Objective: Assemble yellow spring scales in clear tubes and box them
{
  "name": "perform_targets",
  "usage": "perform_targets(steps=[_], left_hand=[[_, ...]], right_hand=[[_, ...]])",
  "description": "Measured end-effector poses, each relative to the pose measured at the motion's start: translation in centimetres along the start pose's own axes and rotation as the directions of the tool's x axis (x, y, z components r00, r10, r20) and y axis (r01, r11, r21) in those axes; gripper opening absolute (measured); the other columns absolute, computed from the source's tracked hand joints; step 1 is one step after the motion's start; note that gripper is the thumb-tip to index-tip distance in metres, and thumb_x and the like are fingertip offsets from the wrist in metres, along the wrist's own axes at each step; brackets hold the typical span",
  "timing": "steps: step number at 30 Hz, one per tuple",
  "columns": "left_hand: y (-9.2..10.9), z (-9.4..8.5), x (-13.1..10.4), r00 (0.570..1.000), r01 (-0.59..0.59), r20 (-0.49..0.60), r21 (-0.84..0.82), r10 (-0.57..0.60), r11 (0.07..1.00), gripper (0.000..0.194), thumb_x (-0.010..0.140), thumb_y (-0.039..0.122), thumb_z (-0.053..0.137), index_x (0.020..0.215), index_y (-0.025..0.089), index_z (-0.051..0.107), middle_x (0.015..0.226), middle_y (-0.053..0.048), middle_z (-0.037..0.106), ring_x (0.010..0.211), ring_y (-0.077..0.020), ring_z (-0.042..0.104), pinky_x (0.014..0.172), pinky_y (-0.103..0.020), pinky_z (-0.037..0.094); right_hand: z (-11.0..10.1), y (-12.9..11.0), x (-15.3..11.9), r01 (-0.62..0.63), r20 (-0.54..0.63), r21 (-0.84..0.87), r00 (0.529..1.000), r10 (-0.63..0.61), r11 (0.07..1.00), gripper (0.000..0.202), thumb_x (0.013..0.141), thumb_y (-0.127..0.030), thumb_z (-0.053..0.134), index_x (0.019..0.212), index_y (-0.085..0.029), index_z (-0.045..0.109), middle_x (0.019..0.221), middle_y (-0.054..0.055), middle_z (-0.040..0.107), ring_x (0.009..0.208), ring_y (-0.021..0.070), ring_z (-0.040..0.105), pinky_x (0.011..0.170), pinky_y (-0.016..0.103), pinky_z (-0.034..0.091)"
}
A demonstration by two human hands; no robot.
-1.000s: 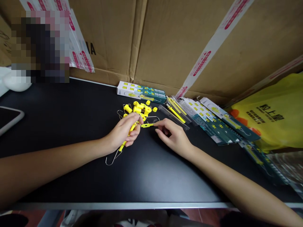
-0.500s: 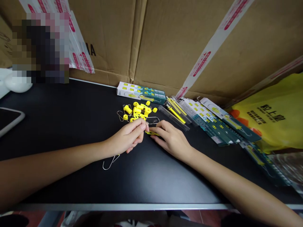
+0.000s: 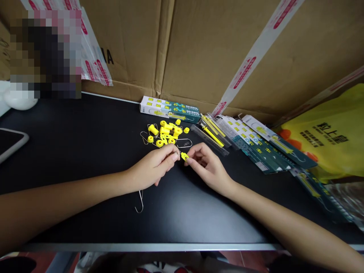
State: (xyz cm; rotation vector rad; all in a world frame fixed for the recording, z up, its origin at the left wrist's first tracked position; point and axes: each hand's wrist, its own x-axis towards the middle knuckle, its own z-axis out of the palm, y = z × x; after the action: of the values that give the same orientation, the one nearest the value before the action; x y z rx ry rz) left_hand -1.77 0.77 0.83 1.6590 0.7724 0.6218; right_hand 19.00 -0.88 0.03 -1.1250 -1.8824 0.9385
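Note:
My left hand is closed with thumb and forefinger pinched together, and a bit of thin metal wire shows at its fingertips. Below that hand a silver wire hook sticks out; its upper end is hidden behind the hand. Between the thumb and fingers of my right hand is a small yellow plastic piece with a hole. Its tip points at the left fingertips, and I cannot tell if it touches the wire. Just beyond both hands lies a pile of yellow plastic parts with wire loops.
Behind the pile lies a spring-scale box. Clear plastic tubes with yellow rods and more flat boxes lie right, beside a yellow bag. A phone rests at the left. Large cardboard stands behind.
My right hand has lifted the yellow piece from near the table and turned it toward the left fingertips. The wire hook below my left hand has swung right and points more downward.

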Motion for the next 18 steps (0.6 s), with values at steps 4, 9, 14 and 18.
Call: perform_targets(steps=[4, 9, 14, 18], left_hand=[[0.2, -0.1, -0.1, 0.997, -0.017, -0.077, 0.067, 0.023, 0.998, 0.02, 0.096, 0.037, 0.036, 0.095, 0.02, 0.048, 0.064, 0.007, 0.039, 0.043, -0.0056, 0.036, 0.037, -0.016, 0.032], [0.7, -0.2, -0.1, 0.984, -0.068, -0.144, 0.232, 0.104, 0.97, 0.016, 0.096, 0.029, 0.039, 0.099, 0.02, 0.051, 0.063, 0.006, 0.042, 0.051, -0.0083, 0.039, 0.05, -0.02, 0.033], [1.0, -0.2, -0.2, 0.983, -0.127, -0.081, 0.344, 0.164, 0.93, 0.021, 0.097, 0.029, 0.034, 0.092, 0.019, 0.051, 0.064, 0.005, 0.045, 0.055, -0.0096, 0.042, 0.057, -0.022, 0.033], [0.9, -0.2, -0.2, 0.987, -0.135, -0.029, 0.403, 0.16, 0.905, 0.019, 0.098, 0.028, 0.034, 0.089, 0.019, 0.048, 0.065, 0.005, 0.047, 0.057, -0.0102, 0.044, 0.059, -0.023, 0.033]], right_hand=[[0.1, -0.6, 0.1, -0.167, 0.105, 0.436, 0.985, 0.134, 0.884, 0.026, 0.092, -0.033, 0.053, 0.113, -0.023, 0.043, 0.075, -0.003, 0.055, 0.052, 0.008, 0.044, 0.044, 0.02, 0.03], [0.2, -0.9, 0.2, -0.253, 0.179, 0.623, 0.967, 0.181, 0.74, 0.016, 0.089, -0.03, 0.056, 0.098, -0.023, 0.044, 0.067, -0.007, 0.047, 0.047, 0.0053, 0.035, 0.041, 0.019, 0.022], [0.5, -1.6, 0.0, -0.326, 0.21, 0.648, 0.945, 0.25, 0.689, 0.021, 0.087, -0.033, 0.059, 0.096, -0.024, 0.042, 0.066, -0.008, 0.046, 0.043, 0.0039, 0.028, 0.038, 0.017, 0.016], [0.6, -1.9, -0.1, -0.363, 0.259, 0.64, 0.932, 0.255, 0.677, 0.022, 0.087, -0.036, 0.059, 0.092, -0.024, 0.041, 0.066, -0.008, 0.047, 0.041, 0.0037, 0.028, 0.038, 0.017, 0.015]])
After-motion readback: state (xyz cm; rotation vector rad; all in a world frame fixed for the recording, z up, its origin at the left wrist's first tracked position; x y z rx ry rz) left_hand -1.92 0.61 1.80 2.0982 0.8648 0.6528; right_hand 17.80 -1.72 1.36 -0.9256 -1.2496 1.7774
